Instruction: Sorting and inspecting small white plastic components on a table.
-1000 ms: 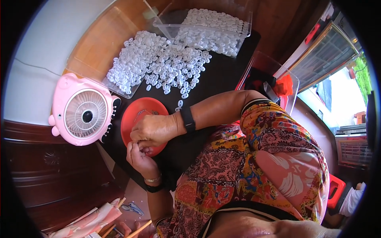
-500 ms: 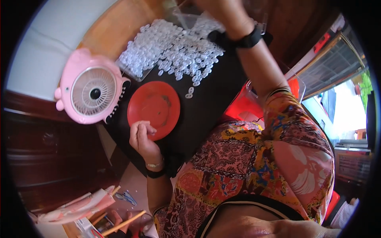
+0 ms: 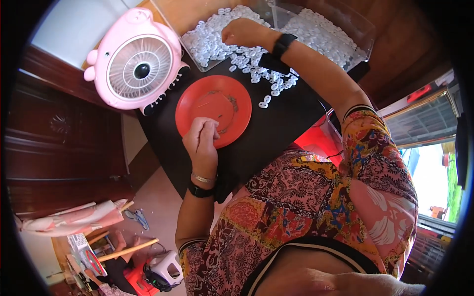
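Note:
My left hand is at the near edge of a round red plate, its fingers curled and pressed together. Whatever those fingers may hold is hidden. On the plate lie small dark bits and a thin pale sliver. Farther away, my right hand is closed above a heap of small white oval plastic pieces with holes in a clear tray. Its fingertips are turned out of sight, so their contents cannot be seen. More white pieces are strewn on the black tabletop below my right wrist.
Left of the plate stands a pink animal-shaped fan. A second clear bin full of white pieces is at the far right, and a dark flat object lies among the loose ones. Beside my right elbow is a red container.
My right hand has moved from the far edge of the view leftward to the tray's heap. The left hand remains at the plate's near edge. The whole view has shifted.

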Tool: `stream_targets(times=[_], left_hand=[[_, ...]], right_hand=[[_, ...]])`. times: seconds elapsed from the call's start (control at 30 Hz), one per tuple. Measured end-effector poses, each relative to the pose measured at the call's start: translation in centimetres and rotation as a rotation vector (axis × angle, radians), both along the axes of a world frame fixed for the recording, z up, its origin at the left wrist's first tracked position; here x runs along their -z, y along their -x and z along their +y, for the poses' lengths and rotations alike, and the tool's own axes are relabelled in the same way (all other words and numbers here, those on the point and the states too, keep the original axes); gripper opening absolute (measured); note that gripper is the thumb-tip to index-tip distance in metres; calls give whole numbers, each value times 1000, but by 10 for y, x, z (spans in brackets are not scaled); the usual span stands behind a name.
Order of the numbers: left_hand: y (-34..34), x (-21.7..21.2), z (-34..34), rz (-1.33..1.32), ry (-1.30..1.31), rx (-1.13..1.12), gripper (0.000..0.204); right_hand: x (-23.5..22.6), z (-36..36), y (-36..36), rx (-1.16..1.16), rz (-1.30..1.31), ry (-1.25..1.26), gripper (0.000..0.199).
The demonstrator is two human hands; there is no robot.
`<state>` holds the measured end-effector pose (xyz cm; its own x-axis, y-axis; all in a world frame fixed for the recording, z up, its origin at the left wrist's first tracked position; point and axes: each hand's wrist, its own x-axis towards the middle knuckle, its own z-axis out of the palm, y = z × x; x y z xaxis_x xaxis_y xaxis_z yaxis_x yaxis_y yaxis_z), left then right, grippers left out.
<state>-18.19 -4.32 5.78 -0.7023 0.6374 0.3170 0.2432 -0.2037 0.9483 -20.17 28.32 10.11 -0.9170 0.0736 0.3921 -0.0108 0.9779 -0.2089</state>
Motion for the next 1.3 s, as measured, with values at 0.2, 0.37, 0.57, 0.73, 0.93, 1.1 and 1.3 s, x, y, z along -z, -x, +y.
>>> stream_targets(times=[0.2,0.37,0.57,0.73,0.93,1.1,1.3], left_hand=[[-5,-6,-4,-17,17,18,16],[-4,-7,-7,-3,30,27,15],[-6,-7,-6,-16,32,95,14],[-7,-7,-5,7,68,78,18],[-7,-4,-4,7,71,77,17],[-8,-7,-4,-9,66,72,15],[-12,-11,-1,-13,60,74,15]], right_hand=[[12,1,10,-47,-331,-33,16],[18,-11,-23,4,-342,-84,16],[10,1,-47,39,-324,-99,16],[12,1,-39,106,-271,-255,16],[15,-15,-33,97,-347,-224,14],[12,-17,-32,80,-342,-158,14],[14,3,-43,57,-275,-5,17]])
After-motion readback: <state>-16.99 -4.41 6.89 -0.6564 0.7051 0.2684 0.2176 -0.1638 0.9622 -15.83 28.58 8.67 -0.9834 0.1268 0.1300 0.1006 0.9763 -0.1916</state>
